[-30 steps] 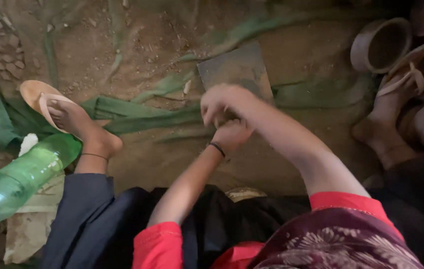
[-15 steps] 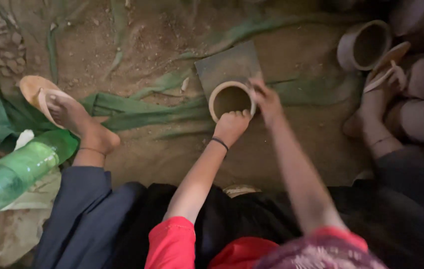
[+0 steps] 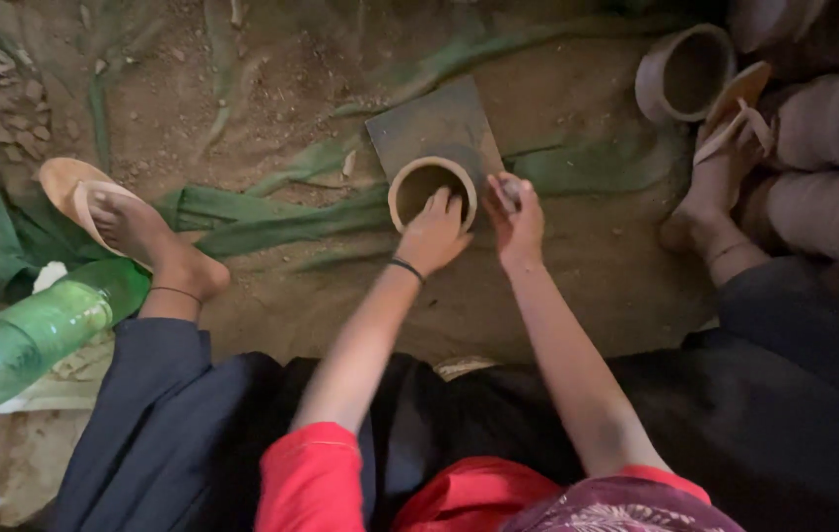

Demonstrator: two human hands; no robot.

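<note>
On a dark square slab (image 3: 434, 128) set on the dirt floor stands a clay cup (image 3: 431, 189) (open, empty). Left hand (image 3: 436, 234) rests on its near rim, fingers together, tips dipping inside. Right hand (image 3: 515, 219), just beside it, pinches a small pale tool (image 3: 509, 189). Green cloth (image 3: 242, 209) lies left; another pot (image 3: 683, 71) far right.
</note>
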